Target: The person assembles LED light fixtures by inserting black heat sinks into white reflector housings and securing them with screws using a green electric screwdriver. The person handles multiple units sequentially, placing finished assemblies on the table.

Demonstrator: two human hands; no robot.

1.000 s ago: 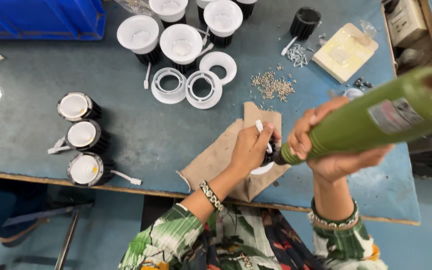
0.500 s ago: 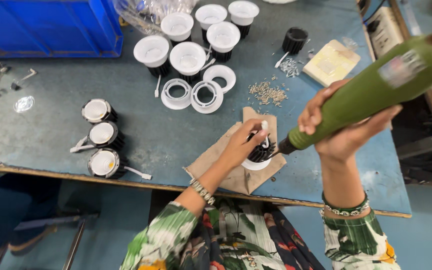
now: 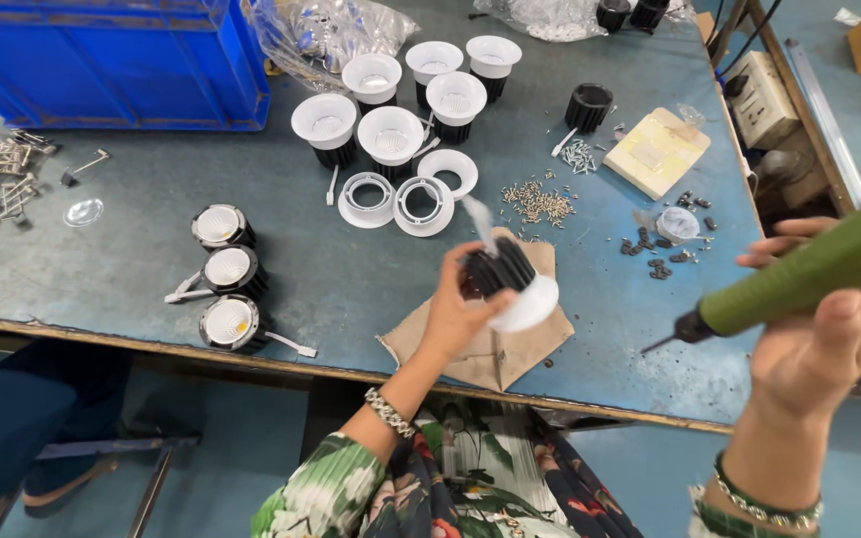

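A black-finned downlight point(image 3: 512, 284) has been lifted off the cardboard pad point(image 3: 490, 344) (now tilted) in the grasping left hand point(image 3: 455, 314), while the green electric screwdriver point(image 3: 799, 274), clenched by the right hand point(image 3: 824, 334), has been drawn aside above the desk point(image 3: 351, 279).

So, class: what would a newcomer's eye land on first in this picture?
First, the green electric screwdriver raised in the right hand at the right edge. Next, the black-finned downlight lifted by the left hand above brown cardboard, then the white downlights clustered beyond.

Green floral sleeves, seemingly beaded bracelets.
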